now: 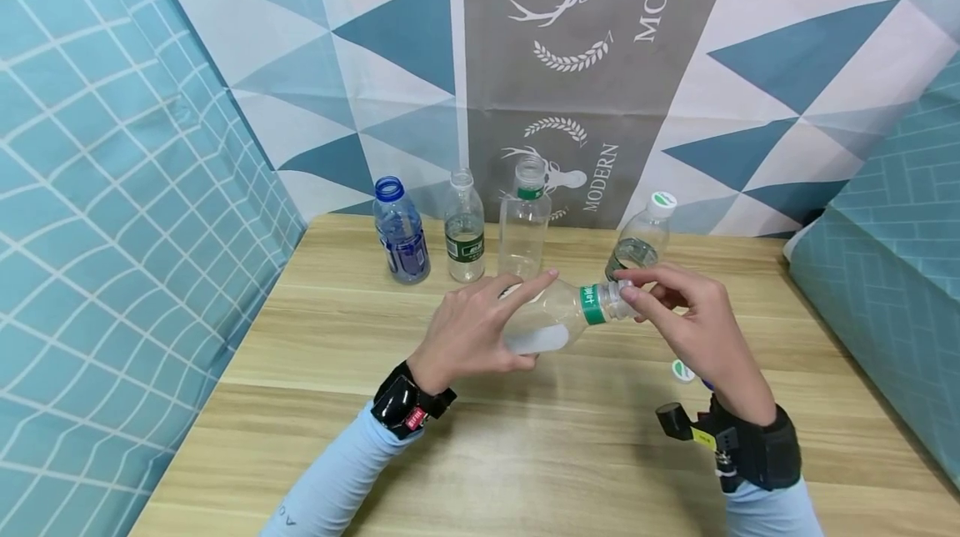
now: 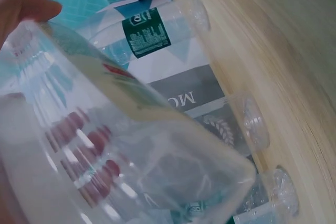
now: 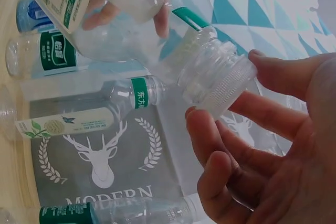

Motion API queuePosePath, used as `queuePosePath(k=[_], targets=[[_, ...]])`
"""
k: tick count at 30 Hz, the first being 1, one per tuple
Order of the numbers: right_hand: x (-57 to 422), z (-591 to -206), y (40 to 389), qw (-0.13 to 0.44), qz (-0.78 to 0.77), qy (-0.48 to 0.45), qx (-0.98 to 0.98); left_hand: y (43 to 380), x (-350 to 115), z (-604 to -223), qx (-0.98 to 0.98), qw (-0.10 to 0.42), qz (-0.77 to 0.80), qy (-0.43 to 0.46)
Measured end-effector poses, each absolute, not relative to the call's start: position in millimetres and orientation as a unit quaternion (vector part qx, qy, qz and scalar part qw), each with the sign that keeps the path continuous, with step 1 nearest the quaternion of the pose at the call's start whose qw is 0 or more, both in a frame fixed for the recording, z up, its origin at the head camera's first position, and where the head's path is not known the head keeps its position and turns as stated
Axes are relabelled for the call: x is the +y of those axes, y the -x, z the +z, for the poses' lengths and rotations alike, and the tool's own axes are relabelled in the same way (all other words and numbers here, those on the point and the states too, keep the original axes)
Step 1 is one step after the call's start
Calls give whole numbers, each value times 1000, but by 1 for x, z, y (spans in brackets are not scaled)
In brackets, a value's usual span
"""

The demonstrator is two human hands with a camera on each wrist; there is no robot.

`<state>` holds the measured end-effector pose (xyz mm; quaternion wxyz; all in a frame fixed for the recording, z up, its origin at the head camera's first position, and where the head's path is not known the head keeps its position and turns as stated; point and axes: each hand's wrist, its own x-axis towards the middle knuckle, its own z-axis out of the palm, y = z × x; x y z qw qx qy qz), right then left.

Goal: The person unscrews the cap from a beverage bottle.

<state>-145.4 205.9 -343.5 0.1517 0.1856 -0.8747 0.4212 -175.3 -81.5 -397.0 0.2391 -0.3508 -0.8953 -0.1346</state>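
Observation:
Lying almost level above the table is a clear plastic bottle [image 1: 555,312] with a green neck band, its mouth turned right. My left hand [image 1: 472,324] grips its body, thumb on the near side. My right hand [image 1: 693,316] pinches a clear ridged cap [image 3: 231,87] at the bottle's mouth with thumb and fingertips. The right wrist view shows the cap against the neck threads; whether it is screwed on I cannot tell. A white-and-green cap [image 1: 683,370] rests on the table near my right wrist, with a blue item partly hidden beside it.
Along the back stand an uncapped blue bottle [image 1: 405,241], an uncapped green-label bottle [image 1: 465,241] and a tall clear bottle [image 1: 522,228]. A bottle with a white-and-green cap [image 1: 652,228] stands behind my right hand. Patterned cloth [image 1: 390,62] borders the wooden table [image 1: 315,337].

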Motion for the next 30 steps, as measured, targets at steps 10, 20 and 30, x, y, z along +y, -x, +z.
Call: queuePosePath(k=[10, 20, 30], targets=[[210, -339, 142, 108, 412, -156, -891, 177, -81, -396, -892, 249, -135, 354], [220, -339, 140, 126, 421, -202, -875, 177, -79, -396, -889, 240, -137, 365], [209, -340, 149, 46, 441, -122, -888, 177, -82, -398, -895, 246, -113, 353]])
